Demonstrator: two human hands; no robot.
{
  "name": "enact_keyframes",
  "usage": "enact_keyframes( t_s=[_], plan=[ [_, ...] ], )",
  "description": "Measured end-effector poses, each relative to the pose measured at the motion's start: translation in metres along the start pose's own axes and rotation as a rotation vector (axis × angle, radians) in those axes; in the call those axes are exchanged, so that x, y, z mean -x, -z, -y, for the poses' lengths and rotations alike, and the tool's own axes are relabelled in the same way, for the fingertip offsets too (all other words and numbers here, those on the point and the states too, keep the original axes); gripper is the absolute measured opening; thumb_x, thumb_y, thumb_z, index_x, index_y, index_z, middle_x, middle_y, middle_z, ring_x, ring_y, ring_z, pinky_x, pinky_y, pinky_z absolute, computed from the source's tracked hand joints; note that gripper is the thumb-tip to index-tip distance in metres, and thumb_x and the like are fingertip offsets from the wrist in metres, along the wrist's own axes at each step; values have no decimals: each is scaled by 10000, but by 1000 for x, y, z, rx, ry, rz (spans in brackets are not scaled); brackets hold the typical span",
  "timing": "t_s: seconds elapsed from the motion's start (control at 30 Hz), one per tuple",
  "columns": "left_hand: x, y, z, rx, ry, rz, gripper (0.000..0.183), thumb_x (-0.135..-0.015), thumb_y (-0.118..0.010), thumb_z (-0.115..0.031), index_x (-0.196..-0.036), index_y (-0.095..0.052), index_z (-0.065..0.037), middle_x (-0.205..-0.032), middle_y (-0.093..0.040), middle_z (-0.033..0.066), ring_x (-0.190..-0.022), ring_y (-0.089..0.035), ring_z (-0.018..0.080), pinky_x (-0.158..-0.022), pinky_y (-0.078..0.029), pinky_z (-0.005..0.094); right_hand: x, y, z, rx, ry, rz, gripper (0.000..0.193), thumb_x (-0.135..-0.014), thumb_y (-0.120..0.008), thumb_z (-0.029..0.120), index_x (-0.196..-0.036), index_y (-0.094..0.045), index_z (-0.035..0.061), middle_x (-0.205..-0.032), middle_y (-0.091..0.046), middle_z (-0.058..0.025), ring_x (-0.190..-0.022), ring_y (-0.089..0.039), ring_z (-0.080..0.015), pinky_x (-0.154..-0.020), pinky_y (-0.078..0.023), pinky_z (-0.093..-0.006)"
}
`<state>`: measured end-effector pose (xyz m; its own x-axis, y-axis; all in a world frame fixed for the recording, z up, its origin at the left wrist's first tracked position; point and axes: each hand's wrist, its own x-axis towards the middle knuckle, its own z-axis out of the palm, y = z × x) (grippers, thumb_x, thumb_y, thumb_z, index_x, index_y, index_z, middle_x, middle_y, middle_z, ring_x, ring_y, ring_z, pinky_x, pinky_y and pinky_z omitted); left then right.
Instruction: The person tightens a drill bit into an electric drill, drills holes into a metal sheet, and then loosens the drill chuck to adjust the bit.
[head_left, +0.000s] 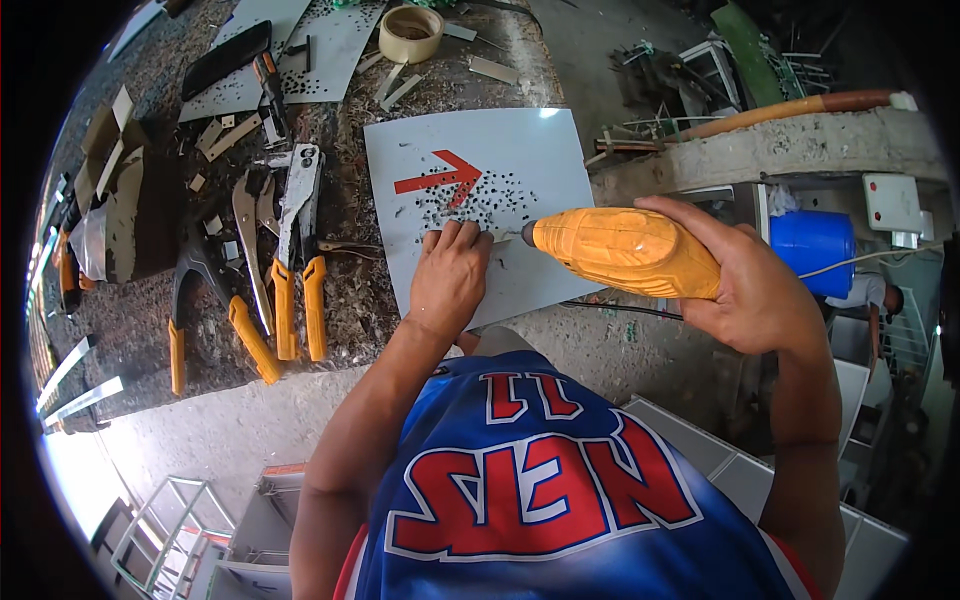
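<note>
My right hand (750,270) is wrapped round a yellow power drill (625,250), held level with its dark nose pointing left. A thin bit reaches from the nose toward my left hand (452,270). The left fingers are curled down on a white sheet (400,150), closed around something that they mostly cover; a pale edge shows beside them, near the bit. Scattered over the sheet, just beyond my fingers, lie many small black screws (490,195). A red arrow (440,178) marks the same sheet.
Left on the worn bench lie pliers with orange handles (285,310), black-jawed cutters (200,270) and a cardboard box (125,210). A tape roll (410,35) and metal strips (493,70) sit at the back. A concrete ledge (780,145) and blue container (815,250) stand right.
</note>
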<state>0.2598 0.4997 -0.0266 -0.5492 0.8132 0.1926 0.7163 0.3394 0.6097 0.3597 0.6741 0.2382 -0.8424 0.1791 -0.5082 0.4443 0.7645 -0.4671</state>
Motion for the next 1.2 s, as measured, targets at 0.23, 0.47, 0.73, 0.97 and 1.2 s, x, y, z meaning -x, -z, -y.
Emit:
enact_keyframes(
  t_s=[0.23, 0.47, 0.73, 0.97, 1.2],
  plan=[
    [-4, 0, 1, -4, -35, -38, 182, -803, -513, -78, -918, -646, -31, -937, -578, 87, -978, -535, 248, -872, -430, 367, -16, 10, 25, 228, -108, 69, 737, -649, -605, -28, -1368, -464, 52, -1154, -650, -219, -1062, -632, -389, -939, -479, -372],
    [-5, 3, -1, 43, -18, 7, 231, -784, -542, -47, -987, -648, -16, -945, -586, 103, -949, -541, 282, -857, -439, 391, -27, 10, 17, 181, 62, 42, 749, -619, -568, -33, -1356, -478, 66, -1066, -671, -222, -982, -636, -421, -874, -507, -380],
    [-4, 1, 2, 29, -49, -24, 140, -774, -537, -51, -874, -631, -22, -901, -576, 89, -935, -541, 250, -847, -449, 359, -29, 7, 28, 288, 39, 72, 740, -615, -581, -30, -1343, -482, 61, -1023, -677, -221, -954, -644, -408, -820, -524, -392],
    [-5, 1, 1, 22, -50, 17, 200, -769, -541, -26, -944, -637, -20, -922, -584, 102, -930, -541, 279, -844, -448, 384, -31, 9, 30, 384, 95, 75, 739, -608, -597, -22, -1334, -488, 66, -1013, -672, -229, -941, -642, -411, -816, -520, -411],
    [-6, 5, 2, -23, -33, 53, 199, -781, -537, -29, -947, -646, -30, -923, -588, 105, -947, -548, 283, -851, -449, 386, -16, 26, 49, 334, -26, 90, 787, -624, -605, -21, -1389, -459, 86, -1113, -674, -169, -950, -666, -330, -846, -495, -376]
  ],
)
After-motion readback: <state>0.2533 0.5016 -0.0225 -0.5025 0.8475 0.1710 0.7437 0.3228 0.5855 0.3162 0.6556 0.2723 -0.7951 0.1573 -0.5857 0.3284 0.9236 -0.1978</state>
